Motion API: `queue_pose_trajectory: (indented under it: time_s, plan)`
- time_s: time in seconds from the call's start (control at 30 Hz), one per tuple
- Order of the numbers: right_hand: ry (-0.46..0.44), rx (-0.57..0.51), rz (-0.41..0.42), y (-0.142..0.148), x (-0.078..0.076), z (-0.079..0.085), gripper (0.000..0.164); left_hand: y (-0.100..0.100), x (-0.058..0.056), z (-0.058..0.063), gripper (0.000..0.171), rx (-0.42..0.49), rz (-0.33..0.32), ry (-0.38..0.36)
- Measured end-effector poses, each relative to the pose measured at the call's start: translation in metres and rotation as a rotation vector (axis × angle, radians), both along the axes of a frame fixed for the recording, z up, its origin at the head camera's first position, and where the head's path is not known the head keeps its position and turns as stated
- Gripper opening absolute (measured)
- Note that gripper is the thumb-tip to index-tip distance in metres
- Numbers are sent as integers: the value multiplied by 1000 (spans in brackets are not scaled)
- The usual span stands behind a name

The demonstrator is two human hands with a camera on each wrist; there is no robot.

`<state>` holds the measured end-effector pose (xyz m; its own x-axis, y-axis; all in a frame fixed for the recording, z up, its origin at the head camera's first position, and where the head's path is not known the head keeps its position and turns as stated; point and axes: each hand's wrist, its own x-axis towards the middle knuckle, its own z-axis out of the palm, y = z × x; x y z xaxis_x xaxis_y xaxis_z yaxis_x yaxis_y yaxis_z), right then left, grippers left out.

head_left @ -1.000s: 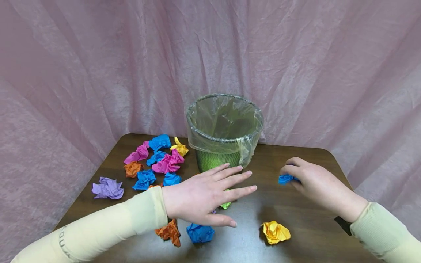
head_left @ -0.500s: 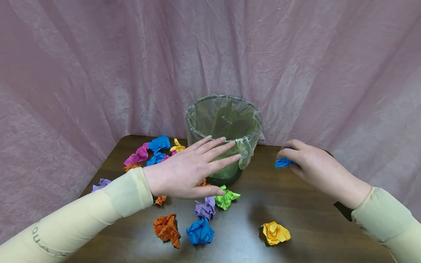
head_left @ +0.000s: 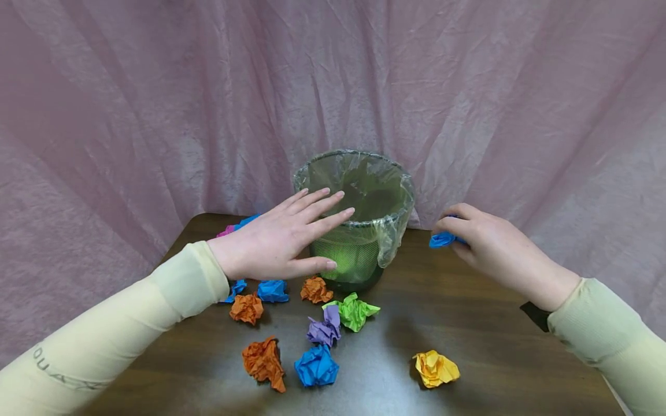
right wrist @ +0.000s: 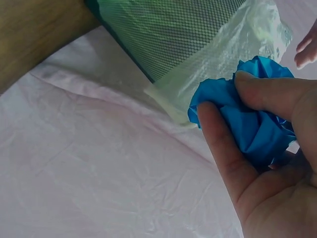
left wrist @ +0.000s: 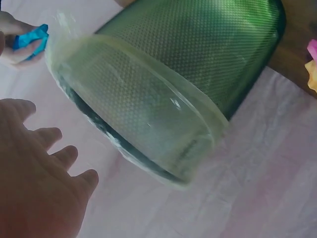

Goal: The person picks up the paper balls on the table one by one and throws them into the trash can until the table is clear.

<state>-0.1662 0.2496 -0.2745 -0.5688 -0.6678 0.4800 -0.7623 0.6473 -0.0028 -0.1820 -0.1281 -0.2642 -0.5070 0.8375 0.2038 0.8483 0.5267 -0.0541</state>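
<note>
In the head view a green mesh wastebasket [head_left: 354, 254], lined with a clear plastic bag [head_left: 390, 231] folded over its rim, stands at the back of the table. My right hand [head_left: 494, 248] is raised to the right of it and grips a crumpled blue paper ball [right wrist: 242, 109] between thumb and fingers. With fingers straight and spread, my left hand [head_left: 281, 237] hovers palm down at the basket's left front, holding nothing. It hides part of the rim and several paper balls behind it. The left wrist view shows its fingertips [left wrist: 86, 181] apart from the bag.
On the brown table [head_left: 484, 346] lie a yellow paper ball [head_left: 437, 368], a green one [head_left: 356, 312], a purple one [head_left: 325, 327], a blue one [head_left: 316, 366] and several orange ones, including one [head_left: 264, 363] at front left. A pink curtain [head_left: 333, 75] hangs behind.
Both hands have risen and shifted toward the back, the left also moving leftward. The blue paper ball has come up with the right hand. Front paper balls once covered by the left hand now show.
</note>
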Motion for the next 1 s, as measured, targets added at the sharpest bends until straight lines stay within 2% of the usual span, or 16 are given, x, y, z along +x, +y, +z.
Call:
queue_pose_trajectory:
  time_s: [0.23, 0.4, 0.8, 0.9, 1.0]
  plan:
    - [20, -3, 9, -5, -7, 9, 39, -9, -11, 3, 81, -6, 71, -48]
    - [12, -11, -10, -11, -14, 22, 38, -13, -19, 9, 81, -8, 102, -68]
    - [-70, 22, -14, -43, -44, 48, 21, -15, -46, 24, 83, -80, 203, -118]
    - [-106, 24, -35, -52, -53, 50, 22, -14, -51, 25, 82, -75, 214, -117]
    - [-137, 27, -52, -59, -60, 51, 31, -14, -52, 24, 82, -71, 226, -124]
